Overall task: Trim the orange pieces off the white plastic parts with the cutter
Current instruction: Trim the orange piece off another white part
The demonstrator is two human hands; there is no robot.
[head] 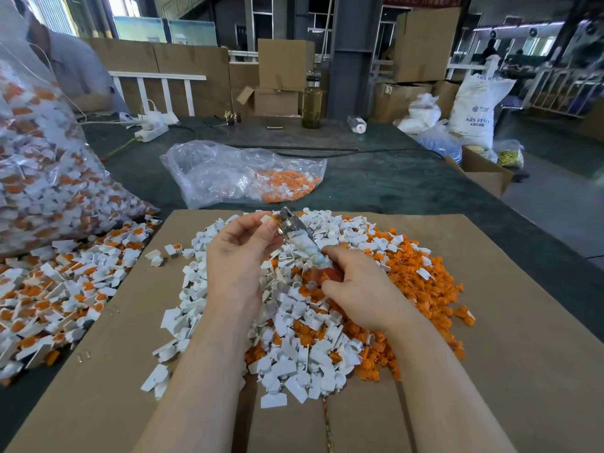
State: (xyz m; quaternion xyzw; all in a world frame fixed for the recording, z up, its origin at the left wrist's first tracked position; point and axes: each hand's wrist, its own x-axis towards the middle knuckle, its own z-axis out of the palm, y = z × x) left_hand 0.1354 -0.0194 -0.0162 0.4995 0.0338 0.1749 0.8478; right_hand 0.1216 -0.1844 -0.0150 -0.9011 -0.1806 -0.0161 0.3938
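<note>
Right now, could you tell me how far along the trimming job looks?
Done: a mound of separated white parts and loose orange pieces covers the cardboard sheet. In hand: the left hand holds a part at the cutter, which the right hand grips. Left: an untrimmed pile on the left and a big clear bag still full, so plenty remains.

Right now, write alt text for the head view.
The left hand pinches a white part against the cutter gripped by the right hand, above a heap of white and orange pieces on cardboard.
</note>
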